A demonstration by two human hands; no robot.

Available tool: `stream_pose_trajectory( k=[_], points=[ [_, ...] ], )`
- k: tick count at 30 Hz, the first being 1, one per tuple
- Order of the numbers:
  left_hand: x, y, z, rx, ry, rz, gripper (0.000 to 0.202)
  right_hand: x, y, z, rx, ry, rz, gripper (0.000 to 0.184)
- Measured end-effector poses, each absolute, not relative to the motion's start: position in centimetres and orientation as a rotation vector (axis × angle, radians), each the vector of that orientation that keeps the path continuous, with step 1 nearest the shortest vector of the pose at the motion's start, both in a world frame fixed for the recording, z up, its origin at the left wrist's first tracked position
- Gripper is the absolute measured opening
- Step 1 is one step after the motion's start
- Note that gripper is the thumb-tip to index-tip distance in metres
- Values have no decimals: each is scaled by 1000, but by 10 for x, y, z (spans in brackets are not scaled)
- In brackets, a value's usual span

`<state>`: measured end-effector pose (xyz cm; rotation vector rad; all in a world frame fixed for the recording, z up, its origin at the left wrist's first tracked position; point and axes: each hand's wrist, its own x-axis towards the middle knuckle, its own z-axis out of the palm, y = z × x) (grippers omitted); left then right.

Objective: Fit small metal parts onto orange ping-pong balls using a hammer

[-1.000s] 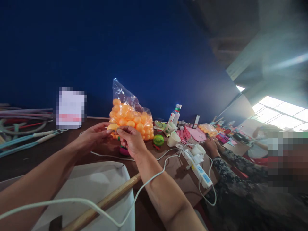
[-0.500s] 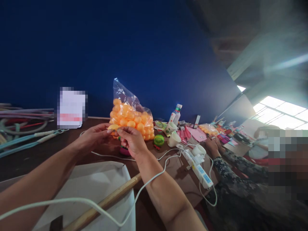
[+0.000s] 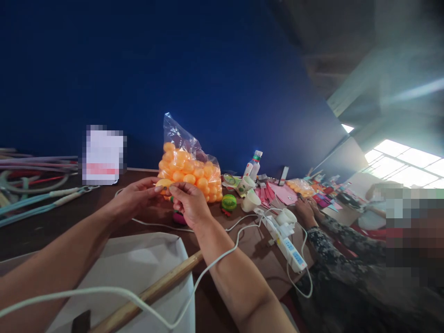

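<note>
In front of a clear plastic bag of orange balls [image 3: 189, 178], my left hand [image 3: 138, 194] grips one small orange ball [image 3: 163, 184] with its fingertips. My right hand [image 3: 190, 201] is closed in a pinch at the ball's right side, thumb and forefinger touching it. Whatever lies between those right fingertips is hidden. Below my hands, partly covered by the right one, is a dark magenta and green item [image 3: 178, 217]. A green striped toy [image 3: 229, 202] like a small watermelon, with red at its base, sits right of the bag.
A white power strip [image 3: 291, 249] and its cable [image 3: 208, 268] lie to the right, the cable looping across my forearm. A white box [image 3: 152, 245] with a wooden stick [image 3: 163, 282] is in front. Paper cups [image 3: 251, 201] and a bottle [image 3: 254, 164] stand behind. A co-worker's hands [image 3: 307, 210] work at right.
Almost nothing differs. Both my hands stay at the ball in the same place, and the co-worker's hands at right have shifted slightly.
</note>
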<state>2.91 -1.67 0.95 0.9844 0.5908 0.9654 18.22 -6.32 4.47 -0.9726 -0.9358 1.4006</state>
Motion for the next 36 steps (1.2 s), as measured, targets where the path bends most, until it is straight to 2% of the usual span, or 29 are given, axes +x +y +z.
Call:
stream_pose_trajectory(
  k=[26,36],
  points=[
    [29,-19,12,1033,589,935,51,183,-61,41,-958,-963,1379,25],
    [30,-19,12,1007,546,955,41,182,-61,40,-1004,-974,1343,25]
  ],
)
